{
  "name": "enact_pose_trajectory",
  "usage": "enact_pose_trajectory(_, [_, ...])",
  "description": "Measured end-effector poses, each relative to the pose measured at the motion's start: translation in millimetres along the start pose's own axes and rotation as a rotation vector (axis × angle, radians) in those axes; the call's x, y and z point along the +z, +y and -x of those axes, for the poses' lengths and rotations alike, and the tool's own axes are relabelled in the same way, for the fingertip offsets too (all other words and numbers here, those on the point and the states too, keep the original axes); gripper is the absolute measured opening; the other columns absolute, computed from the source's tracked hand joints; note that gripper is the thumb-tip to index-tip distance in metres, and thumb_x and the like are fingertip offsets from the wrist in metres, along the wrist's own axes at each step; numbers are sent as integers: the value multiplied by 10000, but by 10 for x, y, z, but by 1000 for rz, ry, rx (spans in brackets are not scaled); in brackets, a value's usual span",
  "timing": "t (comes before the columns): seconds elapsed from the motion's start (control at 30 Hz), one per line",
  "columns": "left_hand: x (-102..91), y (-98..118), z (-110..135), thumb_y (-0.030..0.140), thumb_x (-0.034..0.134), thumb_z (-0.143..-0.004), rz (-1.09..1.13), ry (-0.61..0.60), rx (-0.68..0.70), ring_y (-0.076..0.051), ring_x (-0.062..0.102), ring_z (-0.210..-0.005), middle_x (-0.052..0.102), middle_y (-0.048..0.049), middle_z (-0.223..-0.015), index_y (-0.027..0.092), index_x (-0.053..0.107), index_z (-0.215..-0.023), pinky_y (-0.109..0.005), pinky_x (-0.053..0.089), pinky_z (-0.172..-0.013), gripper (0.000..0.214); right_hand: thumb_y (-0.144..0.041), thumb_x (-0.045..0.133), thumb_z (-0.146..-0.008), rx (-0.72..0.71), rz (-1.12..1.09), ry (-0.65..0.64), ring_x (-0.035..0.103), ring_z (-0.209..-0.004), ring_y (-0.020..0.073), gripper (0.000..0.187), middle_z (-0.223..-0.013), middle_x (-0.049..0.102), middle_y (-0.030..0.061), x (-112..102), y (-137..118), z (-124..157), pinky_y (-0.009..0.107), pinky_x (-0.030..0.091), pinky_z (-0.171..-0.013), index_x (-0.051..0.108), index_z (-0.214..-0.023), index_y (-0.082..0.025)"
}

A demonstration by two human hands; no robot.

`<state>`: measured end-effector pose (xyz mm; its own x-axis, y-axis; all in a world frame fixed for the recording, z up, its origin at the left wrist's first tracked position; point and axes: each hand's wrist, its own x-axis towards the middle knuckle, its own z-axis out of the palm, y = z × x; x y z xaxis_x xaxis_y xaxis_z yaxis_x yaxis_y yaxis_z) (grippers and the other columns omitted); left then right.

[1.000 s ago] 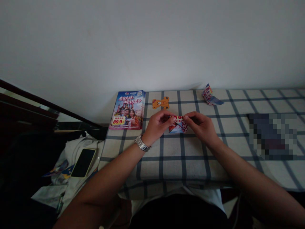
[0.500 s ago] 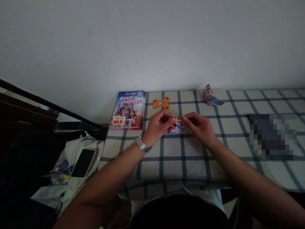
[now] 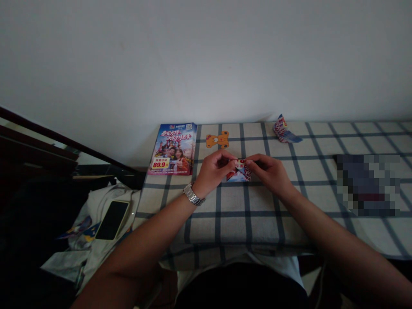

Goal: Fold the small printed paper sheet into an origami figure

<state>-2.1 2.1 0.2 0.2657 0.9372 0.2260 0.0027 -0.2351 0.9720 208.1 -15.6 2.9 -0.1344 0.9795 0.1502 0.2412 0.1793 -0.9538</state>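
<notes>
Both my hands meet over a small folded piece of printed paper [image 3: 240, 171], red, white and blue, lying on the checked tablecloth [image 3: 257, 206]. My left hand [image 3: 212, 171], with a metal watch on its wrist, pinches the paper's left end with curled fingers. My right hand [image 3: 270, 172] pinches the upper right edge, fingertips pressed on the fold. Part of the paper is hidden under the fingers.
A colourful flyer [image 3: 173, 148] lies at the table's left end, an orange bear cutout [image 3: 218, 139] beside it. Another folded paper piece [image 3: 285, 130] sits near the wall. A phone [image 3: 112, 219] rests on cloth left of the table. A blurred patch [image 3: 368, 184] lies right.
The paper piece has become narrower as my hands closed toward each other over it; my right fingertips moved left along its top edge. Nothing else moved.
</notes>
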Motion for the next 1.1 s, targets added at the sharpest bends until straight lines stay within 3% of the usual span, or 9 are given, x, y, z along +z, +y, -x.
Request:
enact_pose_trajectory(0.27, [-16,8,-20,411,718,-940,24,15,6,-152,693,-878,752,-52,-974,187,739,-1014,-258,552,-794,237,-478,721,-920,-17,20,79,720,-782,206,266,-883,795,42,-28,10,3,319,571,-712,793,-954,-224])
enact_pose_trajectory(0.67, [-14,10,-14,474,679,-949,-48,56,-39,-149,667,-774,740,-44,-874,168,719,-954,-259,539,-725,309,-446,715,-930,-43,65,84,732,-792,207,240,-888,802,42,-5,-22,19,315,578,-722,797,-951,-222])
enact_pose_trajectory(0.87, [-26,52,-22,424,692,-947,-113,-17,24,-154,690,-848,728,-49,-928,164,690,-983,-251,560,-778,263,-465,709,-930,-21,72,77,731,-795,218,270,-898,802,53,-25,31,10,327,572,-715,797,-966,-212])
enact_pose_trajectory(1.1, [-28,39,-10,383,753,-908,-13,-52,-45,-135,681,-789,719,-38,-884,155,677,-968,-233,549,-733,247,-458,703,-934,-27,68,60,723,-779,213,262,-882,797,50,-27,-1,15,326,571,-705,790,-963,-213])
